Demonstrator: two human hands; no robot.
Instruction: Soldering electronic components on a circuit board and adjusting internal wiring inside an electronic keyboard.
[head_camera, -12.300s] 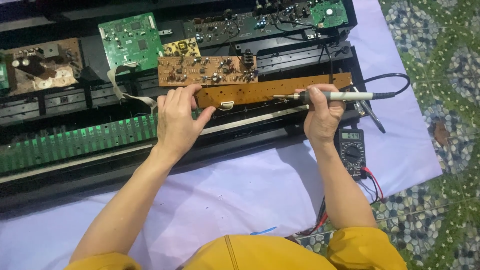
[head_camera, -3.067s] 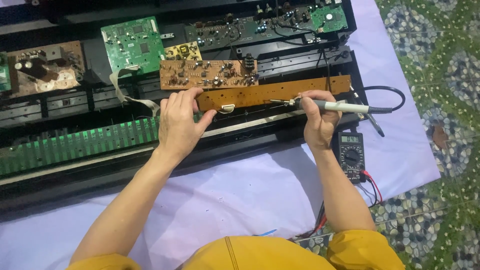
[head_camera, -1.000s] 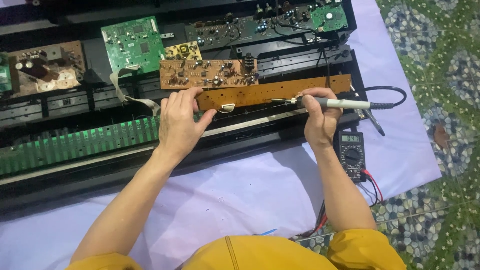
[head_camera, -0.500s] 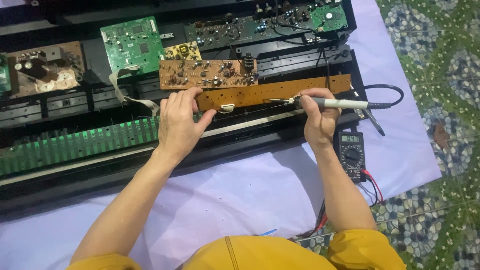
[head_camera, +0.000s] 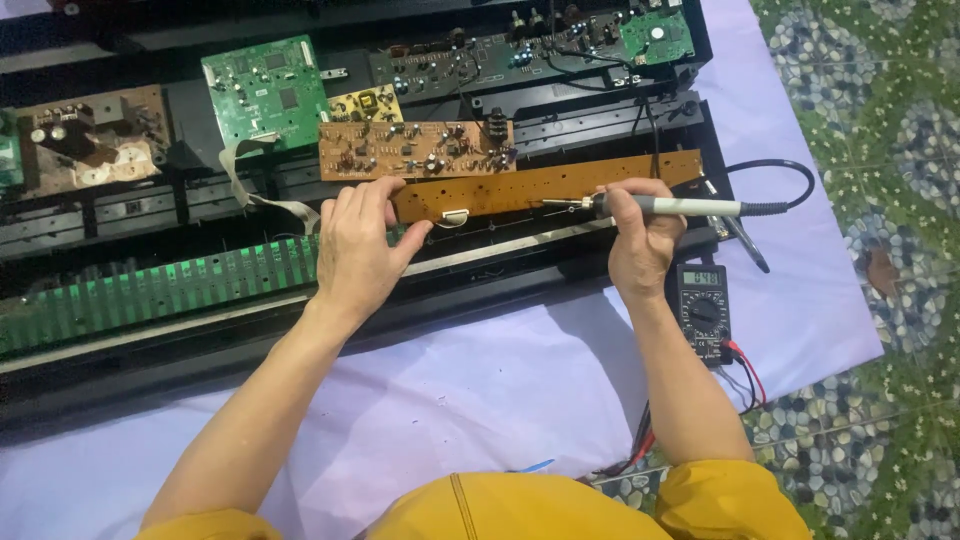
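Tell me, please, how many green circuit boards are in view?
2: a large green board at upper left, a small one at top right. Others may be hidden.

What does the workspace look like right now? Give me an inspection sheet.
Surface: pale lilac cloth over a pebble-patterned floor.
Job's things: long brown circuit strip; soldering iron, tip on the strip.
Clutter: brown component board, green board, multimeter beside the right forearm, open black chassis.
Hands: left hand steadies the strip's left end; right hand grips the iron.
Cables: black iron cord; red and black meter leads; grey ribbon cable.
Surroundings: nothing seen beyond the floor.
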